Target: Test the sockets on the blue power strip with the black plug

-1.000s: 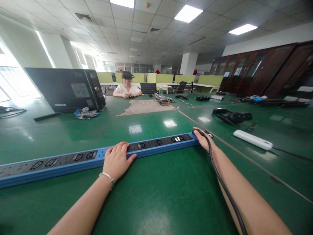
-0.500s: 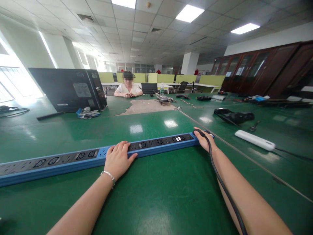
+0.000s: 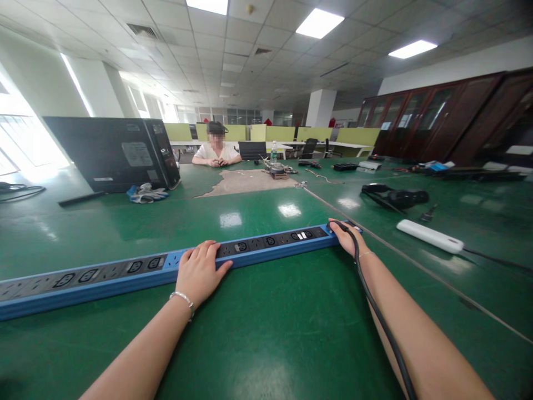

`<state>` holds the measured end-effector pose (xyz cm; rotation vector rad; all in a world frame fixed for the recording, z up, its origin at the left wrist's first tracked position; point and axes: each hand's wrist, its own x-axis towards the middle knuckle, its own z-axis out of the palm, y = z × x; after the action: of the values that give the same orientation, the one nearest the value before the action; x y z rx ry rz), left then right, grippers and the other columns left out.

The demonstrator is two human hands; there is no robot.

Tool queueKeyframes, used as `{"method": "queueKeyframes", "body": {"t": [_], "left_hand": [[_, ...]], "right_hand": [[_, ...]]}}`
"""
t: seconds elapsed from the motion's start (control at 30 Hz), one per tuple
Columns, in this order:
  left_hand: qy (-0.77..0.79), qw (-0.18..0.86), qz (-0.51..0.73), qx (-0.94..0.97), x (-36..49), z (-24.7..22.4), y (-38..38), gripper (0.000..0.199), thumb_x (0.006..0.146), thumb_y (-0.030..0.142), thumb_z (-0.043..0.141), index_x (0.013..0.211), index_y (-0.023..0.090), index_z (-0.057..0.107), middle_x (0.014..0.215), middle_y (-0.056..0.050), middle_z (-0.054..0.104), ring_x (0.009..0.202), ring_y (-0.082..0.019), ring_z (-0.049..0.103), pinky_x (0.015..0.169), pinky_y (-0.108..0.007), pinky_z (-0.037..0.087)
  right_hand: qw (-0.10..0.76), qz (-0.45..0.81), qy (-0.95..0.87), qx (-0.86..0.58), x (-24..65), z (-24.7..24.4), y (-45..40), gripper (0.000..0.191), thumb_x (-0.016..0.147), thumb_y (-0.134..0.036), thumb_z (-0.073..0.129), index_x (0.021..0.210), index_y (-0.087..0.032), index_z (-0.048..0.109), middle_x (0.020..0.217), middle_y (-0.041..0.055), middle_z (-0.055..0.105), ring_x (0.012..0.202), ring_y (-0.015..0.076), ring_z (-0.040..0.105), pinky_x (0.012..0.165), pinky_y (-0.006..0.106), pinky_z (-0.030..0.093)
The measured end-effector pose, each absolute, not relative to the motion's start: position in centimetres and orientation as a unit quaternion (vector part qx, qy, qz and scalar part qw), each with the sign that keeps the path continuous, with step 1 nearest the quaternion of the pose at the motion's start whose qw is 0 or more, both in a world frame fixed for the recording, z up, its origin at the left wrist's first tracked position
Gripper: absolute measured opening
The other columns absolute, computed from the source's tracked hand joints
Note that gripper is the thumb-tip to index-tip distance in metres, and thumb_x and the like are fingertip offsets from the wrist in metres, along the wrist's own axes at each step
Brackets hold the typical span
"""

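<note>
Across the glossy green tabletop [image 3: 266,333] lies a long blue power strip [image 3: 254,251], probably stiff, fairly weighty and smooth, so best held by its sides near both ends. Thumb spread wide, the left hand [image 3: 200,271] rests over its visible middle; the right hand [image 3: 346,236] curls at the right end beside a black cable [image 3: 366,286], exact grip hidden.

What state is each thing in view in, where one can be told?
Blue power strip: flat, sockets up
Black cable: curved
Left grip: laid over the strip, thumb spread
Right grip: closed on the cable at strip's end
Gloves: crumpled
Plastic bottle: upright
Ceiling lights: lit
Cabinet doors: apparently shut
Black case: power state unclear
White bar: flat, corded
</note>
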<state>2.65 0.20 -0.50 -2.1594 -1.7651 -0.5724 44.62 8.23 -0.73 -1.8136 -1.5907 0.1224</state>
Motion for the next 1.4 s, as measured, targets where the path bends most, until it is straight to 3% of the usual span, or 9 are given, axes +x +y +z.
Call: {"method": "queueKeyframes", "body": {"t": [0.23, 0.47, 0.7, 1.23, 1.4], "left_hand": [[-0.613, 0.15, -0.2, -0.749, 2.6, -0.6, 0.2, 0.048, 0.082, 0.05, 0.043, 0.116, 0.017, 0.052, 0.123, -0.011, 0.056, 0.114, -0.025, 0.05, 0.097, -0.043, 0.033], [-0.613, 0.148, -0.2, -0.749, 2.7, -0.4, 0.2, 0.049, 0.082, 0.051, 0.044, 0.116, 0.016, 0.052, 0.122, -0.011, 0.057, 0.112, -0.025, 0.051, 0.097, -0.043, 0.033], [-0.617, 0.147, -0.195, -0.748, 2.6, -0.5, 0.2, 0.048, 0.082, 0.051, 0.043, 0.116, 0.017, 0.052, 0.122, -0.011, 0.057, 0.113, -0.025, 0.051, 0.097, -0.043, 0.033], [-0.614, 0.149, -0.199, -0.749, 2.6, -0.5, 0.2, 0.048, 0.082, 0.05, 0.043, 0.116, 0.017, 0.052, 0.122, -0.01, 0.057, 0.114, -0.024, 0.05, 0.097, -0.043, 0.034], [-0.614, 0.15, -0.196, -0.75, 2.7, -0.5, 0.2, 0.048, 0.083, 0.05, 0.042, 0.116, 0.017, 0.052, 0.123, -0.01, 0.057, 0.114, -0.024, 0.05, 0.097, -0.043, 0.033]], "right_hand": [[0.366, 0.029, -0.613, -0.699, 44.5, -1.0, 8.1, 0.042, 0.084, -0.047, 0.04, 0.113, -0.024, 0.062, 0.113, 0.0051, 0.065, 0.11, 0.0247, 0.055, 0.096, 0.041, 0.039], [0.354, -0.069, -0.634, -0.684, 44.0, -1.8, 7.6, 0.041, 0.085, -0.044, 0.039, 0.112, -0.026, 0.063, 0.112, 0.0048, 0.065, 0.116, 0.0263, 0.05, 0.099, 0.046, 0.036], [0.308, -0.024, -0.616, -0.725, 44.6, -1.3, 8.3, 0.039, 0.082, -0.048, 0.043, 0.113, -0.033, 0.062, 0.121, -0.0008, 0.06, 0.121, 0.0285, 0.045, 0.1, 0.047, 0.034], [0.329, -0.118, -0.623, -0.7, 43.3, -2.3, 7.0, 0.046, 0.088, -0.045, 0.032, 0.118, -0.023, 0.059, 0.117, 0.0058, 0.062, 0.12, 0.0269, 0.046, 0.103, 0.048, 0.03], [0.318, -0.107, -0.611, -0.717, 43.4, -1.8, 7.0, 0.043, 0.088, -0.045, 0.035, 0.119, -0.027, 0.059, 0.12, 0.0039, 0.06, 0.121, 0.0273, 0.044, 0.102, 0.047, 0.032]]}}
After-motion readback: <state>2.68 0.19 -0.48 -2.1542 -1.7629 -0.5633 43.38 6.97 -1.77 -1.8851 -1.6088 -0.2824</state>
